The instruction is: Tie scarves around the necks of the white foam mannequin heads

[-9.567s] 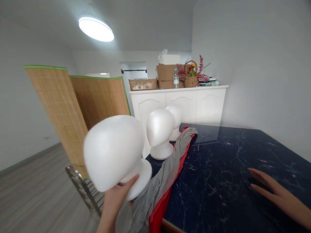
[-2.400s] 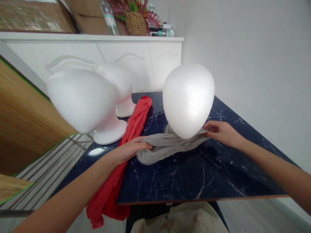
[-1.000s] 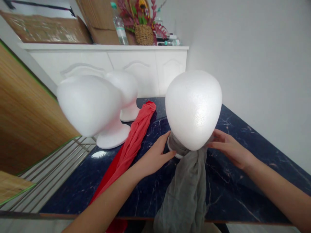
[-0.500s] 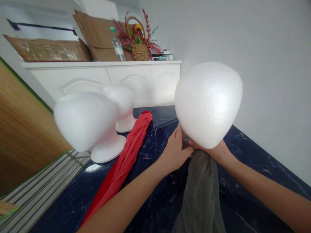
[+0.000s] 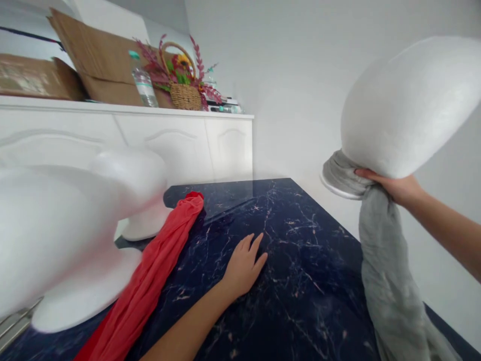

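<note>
My right hand (image 5: 394, 186) grips the neck of a white foam mannequin head (image 5: 406, 105), held up in the air at the right and tilted. A grey scarf (image 5: 379, 260) is wrapped around that neck and hangs down toward the table. My left hand (image 5: 243, 265) lies flat on the dark marble table (image 5: 293, 281) with fingers spread, holding nothing. A red scarf (image 5: 154, 281) stretches across the table to the left of that hand. Two more white foam heads stand at the left, one near and blurred (image 5: 52, 235), one farther back (image 5: 139, 185).
A white cabinet (image 5: 180, 145) stands behind the table, carrying cardboard boxes (image 5: 93, 60), a water bottle (image 5: 142, 80) and a wicker basket of flowers (image 5: 184, 95). A white wall runs along the table's right side.
The foam head with the grey scarf has been lifted off the table and swung up to the right in my right hand. My left hand let go and dropped flat onto the table.
</note>
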